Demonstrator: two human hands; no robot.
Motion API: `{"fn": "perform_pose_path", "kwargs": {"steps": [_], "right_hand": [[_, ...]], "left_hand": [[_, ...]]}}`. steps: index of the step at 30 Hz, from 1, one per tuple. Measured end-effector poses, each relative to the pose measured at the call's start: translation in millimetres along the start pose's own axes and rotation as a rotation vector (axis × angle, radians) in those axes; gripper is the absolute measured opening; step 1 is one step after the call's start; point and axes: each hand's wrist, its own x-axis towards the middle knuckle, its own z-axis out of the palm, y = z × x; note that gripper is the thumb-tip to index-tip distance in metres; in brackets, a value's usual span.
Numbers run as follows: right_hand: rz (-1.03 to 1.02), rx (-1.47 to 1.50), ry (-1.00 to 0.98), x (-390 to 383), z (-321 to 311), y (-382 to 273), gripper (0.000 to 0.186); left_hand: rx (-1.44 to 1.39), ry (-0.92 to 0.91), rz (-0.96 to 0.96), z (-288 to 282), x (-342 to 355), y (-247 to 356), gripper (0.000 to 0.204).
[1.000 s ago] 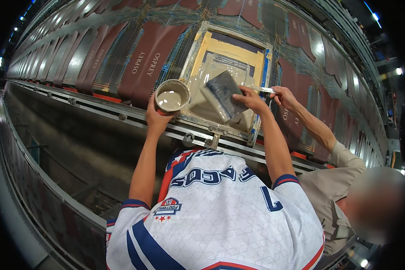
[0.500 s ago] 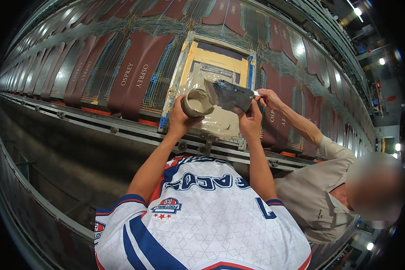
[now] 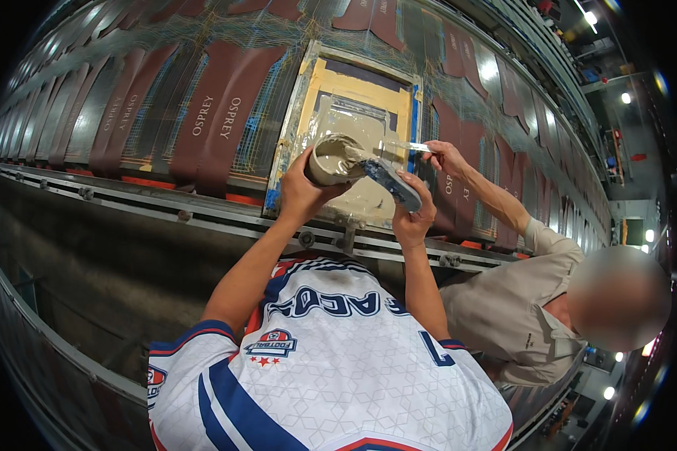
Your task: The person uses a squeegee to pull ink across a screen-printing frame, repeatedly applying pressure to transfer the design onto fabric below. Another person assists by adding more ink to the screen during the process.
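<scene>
Both hands grip, the left (image 3: pixel 299 192) clasping a tub (image 3: pixel 323 173) of beige paste (image 3: pixel 347 166), the right (image 3: pixel 416 213) pinching a scraper (image 3: pixel 386 179)

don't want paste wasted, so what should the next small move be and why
Probably draw the flat, dark blue-grey scraper slowly across the rim of the round, beige-smeared cup: glossy beige paste shows at the scraper's edge by the cup's mouth, the right grip has the scraper there, and the left grip holds the cup over the yellow-taped rectangular frame.
</scene>
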Motion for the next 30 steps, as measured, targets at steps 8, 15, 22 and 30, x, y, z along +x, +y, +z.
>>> {"fn": "perform_pose_path", "kwargs": {"steps": [8, 15, 22, 30], "right_hand": [[-0.023, -0.231, -0.059, -12, -11, 17, 0.058], [0.245, -0.405, -0.147, -21, -35, 32, 0.045], [0.716, -0.567, 0.149, -28, 2, 31, 0.038], [0.968, -1.198, 0.180, -19, 20, 69, 0.053]], "left_hand": [[-0.230, -0.130, 0.045, -44, -2, 13, 0.075], [-0.054, -0.238, 0.211, -92, 15, 0, 0.093], [-0.100, -0.334, 0.133, -113, 47, -14, 0.098], [-0.112, -0.478, 0.100, -139, 101, -41, 0.100]]}}
